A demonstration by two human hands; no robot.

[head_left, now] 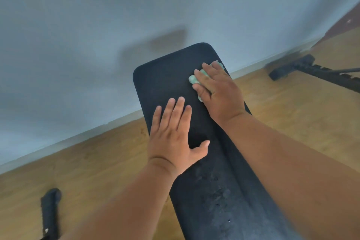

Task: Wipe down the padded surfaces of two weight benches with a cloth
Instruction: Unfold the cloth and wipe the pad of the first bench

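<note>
Both hands lie flat on the black padded bench (167,78), a little apart. On the left, the left hand (173,134) rests palm down on the pad's middle, fingers straight and slightly spread, thumb out to the right, holding nothing. Farther and to the right, the right hand (218,91) presses a pale green cloth (193,79) against the pad near its far right edge, fingers extended over the cloth. Another bench's dark frame (311,70) stands on the wood floor (282,107) at far right.

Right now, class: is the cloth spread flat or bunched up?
Bunched: the green cloth shows crumpled edges beneath the flat right hand.
</note>
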